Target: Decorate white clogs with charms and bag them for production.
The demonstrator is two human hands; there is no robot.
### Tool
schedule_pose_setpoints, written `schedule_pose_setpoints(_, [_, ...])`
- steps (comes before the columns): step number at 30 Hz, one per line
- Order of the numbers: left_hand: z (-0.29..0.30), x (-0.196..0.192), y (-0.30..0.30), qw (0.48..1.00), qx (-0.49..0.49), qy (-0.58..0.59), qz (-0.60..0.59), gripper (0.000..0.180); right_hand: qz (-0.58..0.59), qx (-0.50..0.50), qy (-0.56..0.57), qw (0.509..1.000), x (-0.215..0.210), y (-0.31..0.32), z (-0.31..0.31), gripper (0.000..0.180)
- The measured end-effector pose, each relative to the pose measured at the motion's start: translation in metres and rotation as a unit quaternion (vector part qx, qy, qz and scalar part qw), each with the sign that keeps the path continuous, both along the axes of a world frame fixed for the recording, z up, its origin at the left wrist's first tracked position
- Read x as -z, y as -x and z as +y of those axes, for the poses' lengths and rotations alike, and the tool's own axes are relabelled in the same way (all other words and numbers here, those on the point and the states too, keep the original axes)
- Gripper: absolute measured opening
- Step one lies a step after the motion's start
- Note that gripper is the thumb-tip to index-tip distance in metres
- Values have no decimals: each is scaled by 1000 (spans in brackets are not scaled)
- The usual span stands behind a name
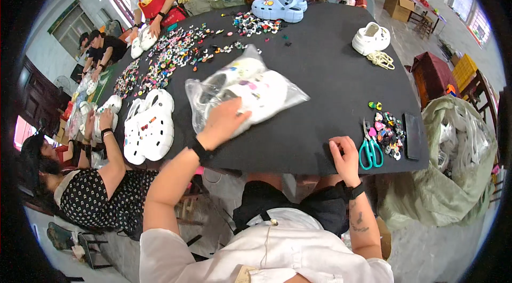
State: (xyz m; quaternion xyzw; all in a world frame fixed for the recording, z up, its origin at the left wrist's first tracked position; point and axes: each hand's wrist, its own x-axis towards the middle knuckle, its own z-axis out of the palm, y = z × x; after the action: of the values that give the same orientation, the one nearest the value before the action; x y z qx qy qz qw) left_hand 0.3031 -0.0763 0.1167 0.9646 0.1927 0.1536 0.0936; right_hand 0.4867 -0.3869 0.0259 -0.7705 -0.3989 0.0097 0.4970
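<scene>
A clear plastic bag (288, 93) with a pair of white clogs (264, 91) inside lies on the middle of the black table. Small coloured charms show on the clogs. My left hand (223, 120) grips the near side of this bag, fingers bent over it and partly hidden. At the table's near edge, my right hand (345, 156) rests with loosely curled fingers, thumb apart, holding nothing. Just to its right are teal-handled scissors (370, 149) and a small heap of colourful charms (389, 133). White clogs with charms (149, 128) stand left of the bag.
Many loose charms (170, 56) spread over the table's far left. White clogs (370, 38) stand far right, a dark flat object (412, 136) at the right edge. Co-workers handle clogs at the left and far side, one with blue clogs (278, 8). A large sack (448, 160) stands right.
</scene>
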Motion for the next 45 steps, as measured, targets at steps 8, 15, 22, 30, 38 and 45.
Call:
schedule_pose_setpoints(8, [-136,0,17,958,205,172,-108,28,210,8,-158,965,1,-3,-10,38])
schedule_pose_setpoints(15, [-103,-10,72,875,-101,333,-336,9,236,-12,-131,963,4,-3,-9,42])
schedule_pose_setpoints(22, [-50,28,121,934,-145,296,-137,13,237,-17,-123,963,5,-4,-3,30])
schedule_pose_setpoints(30, [-50,46,91,761,-33,571,-305,24,251,-31,-147,956,10,-5,-2,28])
schedule_pose_setpoints(38, [-44,31,65,976,106,76,-177,29,258,-41,-137,956,10,-4,-1,28])
schedule_pose_setpoints(45, [-57,20,35,989,119,-1,-82,69,254,-46,-138,956,13,-8,-5,28])
